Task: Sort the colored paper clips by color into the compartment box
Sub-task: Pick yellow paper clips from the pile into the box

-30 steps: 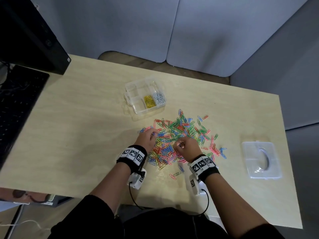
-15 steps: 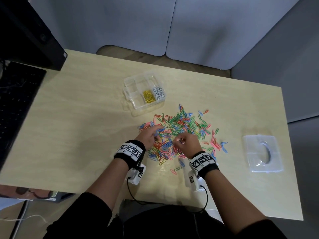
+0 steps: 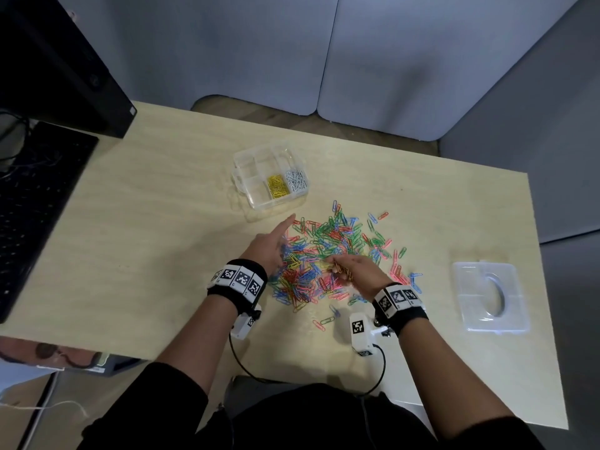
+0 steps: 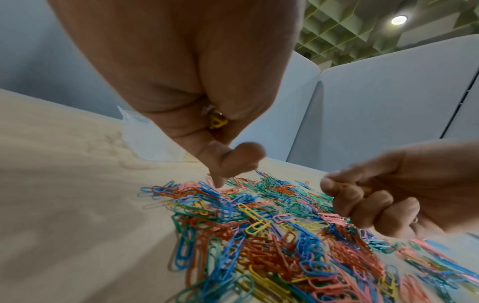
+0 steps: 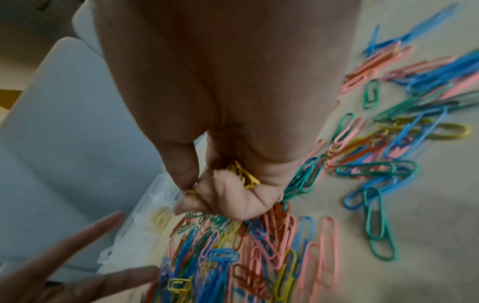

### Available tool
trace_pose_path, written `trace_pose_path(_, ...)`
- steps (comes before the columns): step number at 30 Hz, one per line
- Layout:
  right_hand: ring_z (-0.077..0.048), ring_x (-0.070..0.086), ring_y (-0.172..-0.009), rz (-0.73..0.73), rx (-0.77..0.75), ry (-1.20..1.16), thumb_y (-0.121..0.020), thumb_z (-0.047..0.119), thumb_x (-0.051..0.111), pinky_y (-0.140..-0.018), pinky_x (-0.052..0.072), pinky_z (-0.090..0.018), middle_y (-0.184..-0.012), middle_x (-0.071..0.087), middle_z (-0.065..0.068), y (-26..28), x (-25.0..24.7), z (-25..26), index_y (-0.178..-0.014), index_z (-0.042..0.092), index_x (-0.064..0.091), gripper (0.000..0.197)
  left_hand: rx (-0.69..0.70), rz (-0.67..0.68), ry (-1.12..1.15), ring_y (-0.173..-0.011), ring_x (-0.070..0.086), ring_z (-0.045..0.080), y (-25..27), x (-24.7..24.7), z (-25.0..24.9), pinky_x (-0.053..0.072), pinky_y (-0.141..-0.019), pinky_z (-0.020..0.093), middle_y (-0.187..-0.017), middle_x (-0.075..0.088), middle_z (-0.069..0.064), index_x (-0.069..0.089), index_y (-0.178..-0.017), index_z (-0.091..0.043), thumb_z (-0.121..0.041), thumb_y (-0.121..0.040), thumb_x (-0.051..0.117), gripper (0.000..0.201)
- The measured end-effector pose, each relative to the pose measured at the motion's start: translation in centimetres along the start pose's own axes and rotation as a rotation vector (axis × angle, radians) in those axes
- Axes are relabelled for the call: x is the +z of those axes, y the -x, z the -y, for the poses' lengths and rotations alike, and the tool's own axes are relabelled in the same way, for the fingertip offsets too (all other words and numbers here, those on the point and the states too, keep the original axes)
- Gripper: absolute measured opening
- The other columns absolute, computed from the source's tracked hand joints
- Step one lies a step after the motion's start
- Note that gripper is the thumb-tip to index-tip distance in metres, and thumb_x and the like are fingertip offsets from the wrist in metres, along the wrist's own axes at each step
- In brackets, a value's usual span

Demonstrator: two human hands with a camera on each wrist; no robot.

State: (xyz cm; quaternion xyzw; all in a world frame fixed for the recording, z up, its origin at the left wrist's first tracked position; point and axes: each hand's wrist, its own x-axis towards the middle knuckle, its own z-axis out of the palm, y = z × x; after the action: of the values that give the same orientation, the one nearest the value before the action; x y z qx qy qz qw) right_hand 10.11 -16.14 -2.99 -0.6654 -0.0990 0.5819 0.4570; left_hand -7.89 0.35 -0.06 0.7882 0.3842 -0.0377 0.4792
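A heap of mixed coloured paper clips [image 3: 331,251] lies mid-table. Behind it to the left stands the clear compartment box [image 3: 250,164], with yellow clips [image 3: 277,186] in one cell and silver clips [image 3: 296,180] in the cell beside it. My left hand [image 3: 276,238] is at the heap's left edge, index finger stretched forward. In the left wrist view its other fingers curl round yellow clips [image 4: 216,121]. My right hand [image 3: 339,269] hovers over the heap's near side and grips a bunch of yellow clips [image 5: 243,174].
The box's clear lid [image 3: 490,297] lies flat at the table's right side. A black keyboard [image 3: 35,203] and a dark monitor base [image 3: 81,76] occupy the left. Grey partition panels [image 3: 357,60] stand behind the table. A few stray clips [image 3: 326,319] lie near the front edge.
My left index finger has stretched forward past the heap's left edge toward the box. My right hand has turned so the yellow clips in it show.
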Motion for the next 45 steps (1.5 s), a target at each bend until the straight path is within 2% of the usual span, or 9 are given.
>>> trace_pose_path(6,-0.015,0.041,-0.052,0.045,0.009,-0.037,-0.097,0.005,0.051,-0.045,0.029,-0.023,-0.076,0.054,-0.013,0.1,1.2,0.6,-0.1,-0.002,0.068,0.018,0.054,-0.046,-0.219,-0.076,0.055,0.025,-0.1,0.4,0.2,0.043,-0.07,0.031,-0.098,0.067,0.014,0.064,-0.115,-0.018,-0.003,-0.095,0.038,0.036)
trace_pose_path(11,-0.014,0.037,-0.05,0.166,0.048,-0.25,-0.098,0.016,0.05,-0.056,0.029,-0.028,-0.066,0.045,-0.005,0.6,1.8,1.2,-0.094,0.003,0.067,0.022,0.041,-0.026,-0.306,-0.06,0.055,0.014,-0.4,1.9,0.6,0.048,-0.066,0.027,-0.07,0.062,-0.004,0.067,-0.108,-0.029,-0.027,-0.091,0.062,0.017)
trace_pose_path(14,-0.015,0.044,-0.053,-0.002,-0.082,0.159,-0.091,0.03,0.068,-0.051,0.039,-0.026,-0.063,0.053,-0.012,-0.3,1.1,0.2,-0.082,0.005,0.072,0.027,0.032,-0.025,-0.364,-0.085,0.063,0.018,-1.0,2.4,0.6,0.053,-0.08,0.033,-0.097,0.07,-0.003,0.069,-0.106,-0.03,-0.039,-0.083,0.073,0.024)
trace_pose_path(19,-0.005,0.049,-0.047,-0.254,-0.299,0.971,-0.081,0.034,0.076,-0.054,0.046,-0.022,-0.055,0.06,0.01,-1.3,0.9,-0.4,-0.08,0.025,0.073,0.009,0.073,-0.067,-0.403,-0.089,0.064,0.02,-1.7,2.9,1.4,0.05,-0.075,0.03,-0.099,0.071,0.0,0.071,-0.101,-0.025,-0.035,-0.084,0.073,0.02)
trace_pose_path(24,-0.009,0.058,-0.056,-0.209,-0.353,1.086,-0.085,0.029,0.068,-0.055,0.051,-0.027,-0.063,0.065,0.006,-1.8,1.5,-1.1,-0.073,0.025,0.068,0.012,0.096,-0.047,-0.36,-0.089,0.065,0.019,-1.9,2.8,1.9,0.053,-0.078,0.033,-0.096,0.073,-0.001,0.074,-0.092,-0.018,-0.032,-0.088,0.07,0.015)
trace_pose_path(33,-0.016,0.067,-0.073,0.121,-0.055,0.211,-0.095,0.019,0.065,-0.058,0.054,-0.027,-0.09,0.072,-0.015,0.6,0.4,-0.1,-0.096,-0.003,0.066,0.022,-0.039,-0.104,-0.037,-0.071,0.05,0.022,-1.1,2.4,1.5,0.033,-0.062,0.029,-0.07,0.051,-0.002,0.052,-0.087,-0.012,-0.02,-0.1,0.046,0.016)
trace_pose_path(38,-0.014,0.052,-0.052,0.158,0.065,-0.251,-0.086,0.007,0.056,-0.044,0.044,-0.022,-0.071,0.058,-0.009,1.3,1.9,1.1,-0.082,0.005,0.057,0.005,-0.196,-0.025,0.19,-0.062,0.049,0.021,-0.9,2.0,1.7,0.039,-0.064,0.028,-0.07,0.052,0.008,0.055,-0.08,-0.008,-0.023,-0.099,0.048,0.025)
trace_pose_path(41,-0.01,0.035,-0.041,0.162,0.143,-0.345,-0.095,0.024,0.047,-0.035,0.027,-0.017,-0.057,0.043,0.0,1.2,2.7,1.7,-0.069,0.014,0.046,0.028,-0.246,-0.007,0.226,-0.052,0.052,0.017,-0.6,2.1,1.5,0.042,-0.051,0.022,-0.064,0.058,0.002,0.065,-0.086,-0.013,-0.019,-0.094,0.055,0.014)
trace_pose_path(45,-0.011,0.029,-0.039,-0.041,0.11,-0.034,-0.095,0.043,0.061,-0.036,0.023,-0.017,-0.052,0.036,0.0,0.1,3.0,1.1,-0.067,0.014,0.055,0.04,-0.19,-0.047,0.013,-0.068,0.06,0.017,-0.6,2.5,1.1,0.046,-0.066,0.025,-0.077,0.067,0.0,0.075,-0.082,-0.014,-0.019,-0.092,0.054,0.024)
